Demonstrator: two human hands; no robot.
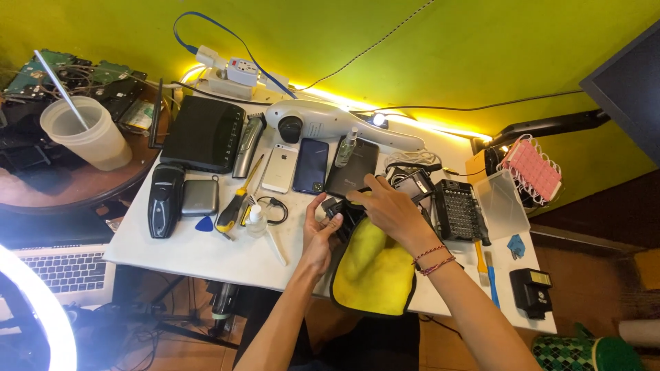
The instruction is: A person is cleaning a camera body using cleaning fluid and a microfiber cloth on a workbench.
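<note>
Wall [412, 48]: yellow-green, behind the whole bench; lit strip along its foot.
White tabletop [185, 251]: slanted across the view, crowded with gear.
Round brown table [89, 185]: left of the white top, carrying a translucent plastic cup [86, 134] with a straw, upright.
Monitor [629, 89]: dark, at the right edge, on a black arm.
Black box [203, 134]: flat, matt, with an antenna at its left side, rear left of the top.
Yellow cloth [375, 271]: black-edged, draped over the near table edge, directly under the hands.
Phone row: white phone [280, 168], dark blue phone [311, 166], black phone [352, 168], side by side, face or back up; small clear bottle standing on the black one.
Bit set [457, 209]: black open case, right of the hands; clear lid [502, 203] just beside it.
Pink block [531, 168]: gridded, tilted, rear right.
Black flash-type unit [531, 290]: near right corner, small round pale label on its face.
Right hand [392, 209]: laid over the top of the small black device [344, 213], fingers curled down on it.
Left hand [320, 233]: thumb and fingers closed on the device's left side.
Device position: above the cloth's upper edge, near the table centre, just in front of the black phone; shape mostly hidden by the hands.
Screwdriver [234, 203]: yellow handle, left of centre; blue pick [204, 224] beside it.
</note>
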